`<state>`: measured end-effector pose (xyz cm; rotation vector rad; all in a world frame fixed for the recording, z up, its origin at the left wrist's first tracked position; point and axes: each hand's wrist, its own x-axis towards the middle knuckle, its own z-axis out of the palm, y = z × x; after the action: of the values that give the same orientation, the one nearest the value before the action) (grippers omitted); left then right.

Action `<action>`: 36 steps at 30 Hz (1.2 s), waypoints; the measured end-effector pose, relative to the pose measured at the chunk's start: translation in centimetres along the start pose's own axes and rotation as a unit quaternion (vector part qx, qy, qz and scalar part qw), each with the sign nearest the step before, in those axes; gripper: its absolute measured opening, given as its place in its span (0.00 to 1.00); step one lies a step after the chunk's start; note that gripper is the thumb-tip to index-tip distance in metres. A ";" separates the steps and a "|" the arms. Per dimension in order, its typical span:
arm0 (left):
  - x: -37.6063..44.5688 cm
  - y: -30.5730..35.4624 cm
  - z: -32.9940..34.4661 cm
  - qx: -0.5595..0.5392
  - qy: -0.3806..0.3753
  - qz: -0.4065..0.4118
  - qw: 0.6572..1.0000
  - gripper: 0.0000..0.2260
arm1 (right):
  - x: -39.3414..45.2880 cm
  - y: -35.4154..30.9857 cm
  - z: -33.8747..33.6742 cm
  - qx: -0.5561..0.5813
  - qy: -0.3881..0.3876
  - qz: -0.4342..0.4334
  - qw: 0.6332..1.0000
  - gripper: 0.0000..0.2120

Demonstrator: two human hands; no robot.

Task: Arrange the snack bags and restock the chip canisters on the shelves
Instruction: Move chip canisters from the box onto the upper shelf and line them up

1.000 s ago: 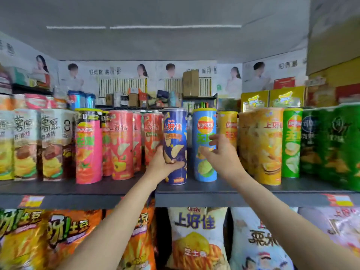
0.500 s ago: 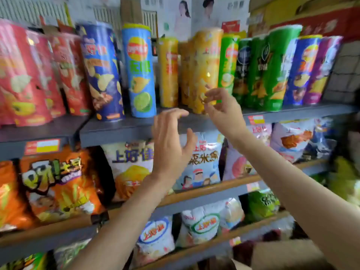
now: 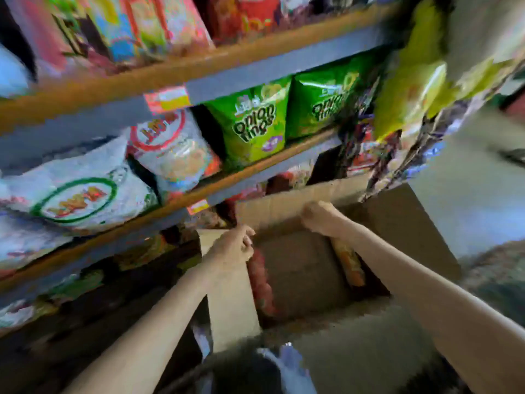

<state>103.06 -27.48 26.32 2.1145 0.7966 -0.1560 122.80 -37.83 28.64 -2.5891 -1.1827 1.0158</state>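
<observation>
In the head view, both hands reach down into a box (image 3: pixel 298 268) low in the middle. The left hand (image 3: pixel 233 245) and right hand (image 3: pixel 318 216) look curled, but blur hides any hold. Two cans (image 3: pixel 348 261) lie inside. Next, probably, grab one for the shelf (image 3: pixel 255 72).

A cardboard box (image 3: pixel 301 268) stands open on the floor (image 3: pixel 466 200) below the shelving, its flaps folded outward; the far flap (image 3: pixel 287 206) tilts up toward the lowest shelf edge and the left flap (image 3: pixel 230 297) hangs down over the side. Price labels (image 3: pixel 167 99) are stuck to the front edge of one shelf, and another small label (image 3: pixel 198 206) sits on the edge of the shelf beneath it. The picture is blurred, so the print on the labels cannot be read.
</observation>
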 end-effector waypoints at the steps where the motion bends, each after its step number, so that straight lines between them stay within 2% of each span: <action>1: 1.2 -0.3 1.5 -0.006 -0.002 -0.030 1.000 0.12 | 1.2 2.9 1.9 -0.026 -0.025 0.017 0.999 0.16; 4: 4.8 -1.1 5.9 0.007 -0.009 -0.068 0.998 0.10 | 4.1 10.0 6.1 -0.049 -0.066 0.071 0.994 0.17; 6: 7.2 -0.9 8.8 0.012 -0.027 -0.068 0.997 0.10 | 6.0 13.8 8.1 -0.025 -0.075 0.128 0.989 0.20; 11: 12.2 -1.0 15.1 0.040 -0.079 -0.071 0.994 0.13 | 11.5 21.4 13.3 0.020 -0.038 0.282 0.958 0.34; 16: 13.7 -2.5 17.6 0.049 -0.084 -0.091 0.991 0.12 | 14.5 25.5 17.2 0.001 -0.040 0.304 0.952 0.34; 19: 13.4 -3.8 18.3 0.058 -0.095 -0.097 0.989 0.12 | 15.4 25.7 18.2 0.007 -0.090 0.279 0.956 0.40; 20: 13.2 -4.2 18.3 0.065 -0.107 -0.099 0.987 0.12 | 15.5 25.1 18.1 0.020 -0.127 0.267 0.955 0.40; 22: 12.6 -4.6 17.8 0.112 -0.143 -0.076 0.980 0.17 | 14.5 22.1 16.9 0.083 -0.261 0.221 0.936 0.35; 24: 12.0 -4.5 16.5 0.189 -0.132 -0.038 0.972 0.27 | 12.6 17.8 14.9 0.210 -0.392 0.180 0.878 0.29; 25: 11.4 -4.3 15.3 0.233 -0.110 -0.001 0.966 0.33 | 11.8 15.8 13.7 0.265 -0.412 0.160 0.857 0.27; 27: 9.9 -3.9 12.0 0.287 -0.063 0.093 0.951 0.41 | 9.6 11.2 10.0 0.330 -0.423 0.126 0.835 0.22; 28: 8.8 -3.6 10.1 0.285 -0.030 0.150 0.946 0.41 | 8.2 8.9 8.0 0.343 -0.422 0.110 0.832 0.20; 29: 7.6 -3.4 8.1 0.272 0.004 0.192 0.943 0.40 | 6.3 6.3 5.5 0.342 -0.411 0.087 0.841 0.19; 30: 6.1 -3.2 5.9 0.250 0.033 0.206 0.946 0.37 | 4.2 3.8 3.1 0.319 -0.378 0.064 0.867 0.18; 32: 2.2 -2.4 1.3 0.183 0.072 0.171 0.965 0.34 | 0.1 -0.6 -0.8 0.294 -0.265 0.009 0.918 0.20; 33: -0.2 -2.1 -1.0 0.136 0.084 0.144 0.977 0.32 | -1.9 -2.5 -2.3 0.306 -0.233 -0.018 0.923 0.25; 34: -2.8 -1.7 -3.3 0.075 0.095 0.131 0.984 0.31 | -4.0 -5.0 -3.6 0.355 -0.236 -0.036 0.904 0.29; 35: -5.5 -1.5 -5.3 -0.002 0.107 0.130 0.986 0.30 | -6.1 -7.8 -4.5 0.399 -0.263 -0.073 0.875 0.24; 36: -8.3 -1.2 -7.3 -0.075 0.123 0.143 0.979 0.28 | -7.8 -10.7 -5.0 0.423 -0.266 -0.095 0.861 0.16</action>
<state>94.62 -25.45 33.25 2.1002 0.6141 0.3159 115.55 -35.24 40.52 -1.5213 -0.7578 1.7597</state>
